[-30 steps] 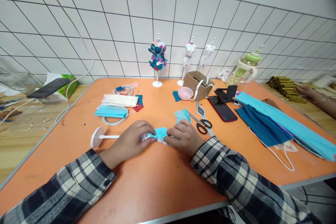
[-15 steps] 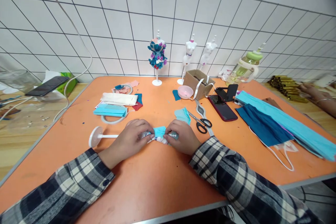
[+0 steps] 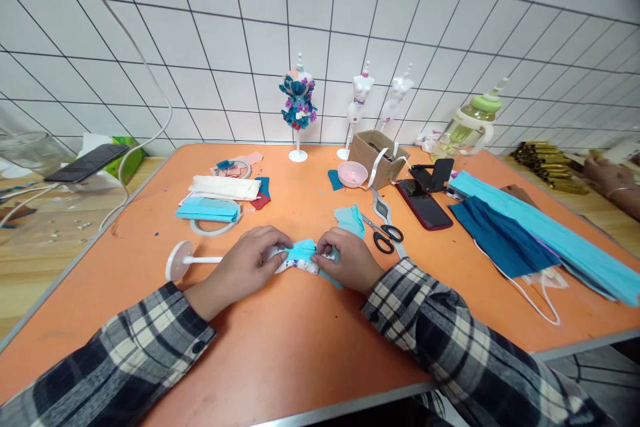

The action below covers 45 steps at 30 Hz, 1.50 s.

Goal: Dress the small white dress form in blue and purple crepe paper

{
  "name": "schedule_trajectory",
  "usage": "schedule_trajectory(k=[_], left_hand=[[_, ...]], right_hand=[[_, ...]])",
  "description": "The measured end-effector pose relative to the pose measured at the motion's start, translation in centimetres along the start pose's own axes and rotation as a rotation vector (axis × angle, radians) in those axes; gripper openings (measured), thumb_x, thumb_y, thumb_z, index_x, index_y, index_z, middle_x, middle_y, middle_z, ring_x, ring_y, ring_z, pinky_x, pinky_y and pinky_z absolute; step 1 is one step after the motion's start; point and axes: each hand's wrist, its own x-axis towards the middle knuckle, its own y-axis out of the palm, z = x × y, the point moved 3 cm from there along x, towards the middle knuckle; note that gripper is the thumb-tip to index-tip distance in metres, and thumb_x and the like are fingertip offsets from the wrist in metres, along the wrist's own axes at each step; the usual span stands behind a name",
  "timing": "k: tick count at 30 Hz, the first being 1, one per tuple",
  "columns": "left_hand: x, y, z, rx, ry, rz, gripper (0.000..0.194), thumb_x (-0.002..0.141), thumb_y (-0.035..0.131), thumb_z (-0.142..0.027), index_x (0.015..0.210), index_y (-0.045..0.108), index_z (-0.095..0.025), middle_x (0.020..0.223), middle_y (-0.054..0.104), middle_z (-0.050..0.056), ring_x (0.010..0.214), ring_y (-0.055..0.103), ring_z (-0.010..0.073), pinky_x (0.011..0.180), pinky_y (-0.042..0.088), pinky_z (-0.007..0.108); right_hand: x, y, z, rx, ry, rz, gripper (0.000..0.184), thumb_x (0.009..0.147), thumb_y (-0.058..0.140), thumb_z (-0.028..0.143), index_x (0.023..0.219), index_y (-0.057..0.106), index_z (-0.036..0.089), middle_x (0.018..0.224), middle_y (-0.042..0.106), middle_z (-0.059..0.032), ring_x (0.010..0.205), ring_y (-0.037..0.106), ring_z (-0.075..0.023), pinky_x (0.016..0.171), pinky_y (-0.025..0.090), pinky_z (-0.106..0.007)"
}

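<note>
Looks partway along, judging by the lie of the material: has a light-blue cloth [image 3: 301, 249] laid across the body of a white miniature dress form [image 3: 206, 259] tipped on its side. Shows bunched folds on top and a loose corner poking out below the right hand [image 3: 350, 261], so seems not yet finished off. Leaves, by that reading, smoothing and fixing to do. Cannot tell of any fastening under the fingers.

Clasps the cloth-covered body at the left end with the left hand [image 3: 253, 257], thumb and index finger on either side. Pinches the opposite end with the right hand, fingers curled close together. Lies exposed in the gap between the 2 hands, touching the fingertips at both ends, with a white, dark-flecked strip showing along the near edge. Juts out left of the left hand as a bare pole ending in a round base [image 3: 177, 261].

Just beyond the right hand, has a light-blue offcut [image 3: 350, 219], with black-handled scissors [image 3: 384, 240] to the offcut's right.
</note>
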Motion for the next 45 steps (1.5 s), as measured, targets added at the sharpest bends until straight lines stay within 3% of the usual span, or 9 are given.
schedule_trajectory(k=[5, 9, 17, 23, 27, 33, 38, 43, 45], left_hand=[[-0.7, -0.6, -1.4, 0.257, 0.239, -0.033, 0.021, 0.094, 0.05, -0.025, 0.106, 0.067, -0.023, 0.098, 0.07, 0.006, 0.092, 0.063, 0.0227, 0.099, 0.04, 0.048], [-1.1, -1.1, -1.7, 0.34, 0.353, -0.048, 0.023, 0.091, 0.057, -0.024, 0.111, 0.068, -0.025, 0.103, 0.073, 0.005, 0.094, 0.065, 0.0231, 0.104, 0.038, 0.05], [-0.7, -0.7, -0.8, 0.365, 0.357, 0.03, 0.025, 0.093, 0.06, -0.031, 0.116, 0.07, -0.03, 0.108, 0.076, 0.003, 0.098, 0.068, 0.0222, 0.105, 0.039, 0.048], [-0.7, -0.7, -1.0, 0.37, 0.361, 0.03, 0.024, 0.094, 0.059, -0.032, 0.114, 0.07, -0.029, 0.108, 0.076, 0.004, 0.097, 0.068, 0.0229, 0.103, 0.041, 0.048], [-0.8, -0.9, -1.1, 0.32, 0.34, -0.007, 0.024, 0.094, 0.059, -0.032, 0.116, 0.069, -0.028, 0.108, 0.075, 0.004, 0.097, 0.068, 0.0224, 0.103, 0.041, 0.046], [-0.5, -1.0, -1.2, 0.328, 0.32, -0.073, 0.019, 0.095, 0.054, -0.023, 0.1, 0.072, -0.024, 0.091, 0.072, 0.006, 0.083, 0.063, 0.0213, 0.076, 0.047, 0.038], [-0.5, -1.1, -1.3, 0.387, 0.367, -0.044, 0.017, 0.094, 0.055, -0.021, 0.093, 0.072, -0.025, 0.089, 0.073, 0.003, 0.083, 0.063, 0.0209, 0.091, 0.044, 0.044], [-1.0, -1.9, -1.3, 0.412, 0.364, -0.008, 0.021, 0.092, 0.061, -0.032, 0.11, 0.068, -0.024, 0.096, 0.074, 0.005, 0.09, 0.065, 0.024, 0.093, 0.043, 0.045], [-1.2, -2.1, -1.1, 0.445, 0.338, 0.037, 0.03, 0.091, 0.062, -0.04, 0.116, 0.065, -0.023, 0.099, 0.074, 0.006, 0.09, 0.066, 0.0255, 0.086, 0.046, 0.042]], right_hand=[[-0.3, -1.1, 0.9, 0.005, -0.202, -0.036, 0.006, 0.085, 0.06, 0.015, 0.087, 0.064, 0.019, 0.078, 0.063, -0.0021, 0.075, 0.059, -0.0166, 0.072, 0.043, -0.03], [-0.7, -1.4, 0.8, -0.07, -0.35, -0.023, 0.02, 0.081, 0.056, 0.012, 0.089, 0.071, 0.021, 0.079, 0.066, -0.0033, 0.075, 0.057, -0.0182, 0.073, 0.04, -0.034], [-0.8, -1.3, 0.6, -0.167, -0.413, -0.006, 0.028, 0.074, 0.052, 0.008, 0.081, 0.074, 0.024, 0.076, 0.066, -0.002, 0.073, 0.056, -0.0176, 0.072, 0.034, -0.035], [-1.1, -1.6, 0.9, -0.202, -0.473, -0.045, 0.035, 0.077, 0.05, 0.007, 0.094, 0.075, 0.026, 0.077, 0.066, -0.0017, 0.071, 0.054, -0.0177, 0.068, 0.032, -0.035], [-0.9, -1.3, 1.1, -0.202, -0.386, -0.031, 0.028, 0.08, 0.054, 0.01, 0.099, 0.071, 0.022, 0.078, 0.065, -0.0021, 0.073, 0.056, -0.0179, 0.07, 0.036, -0.034], [-0.7, -0.4, 1.3, -0.261, -0.3, -0.013, 0.009, 0.085, 0.068, 0.023, 0.094, 0.069, 0.021, 0.082, 0.066, -0.002, 0.075, 0.058, -0.0169, 0.069, 0.037, -0.031], [-0.6, -0.2, 1.3, -0.37, -0.385, 0.011, 0.011, 0.092, 0.063, 0.023, 0.088, 0.072, 0.025, 0.08, 0.068, -0.0013, 0.075, 0.058, -0.0166, 0.071, 0.033, -0.033], [-0.5, -3.6, 0.4, -0.179, -0.337, -0.062, 0.014, 0.092, 0.059, 0.024, 0.1, 0.07, 0.021, 0.084, 0.069, -0.004, 0.08, 0.061, -0.0183, 0.074, 0.04, -0.034], [-1.0, -5.3, -0.1, -0.048, -0.306, -0.02, 0.009, 0.09, 0.059, 0.022, 0.091, 0.068, 0.02, 0.078, 0.066, -0.0032, 0.075, 0.06, -0.0173, 0.072, 0.043, -0.032]])
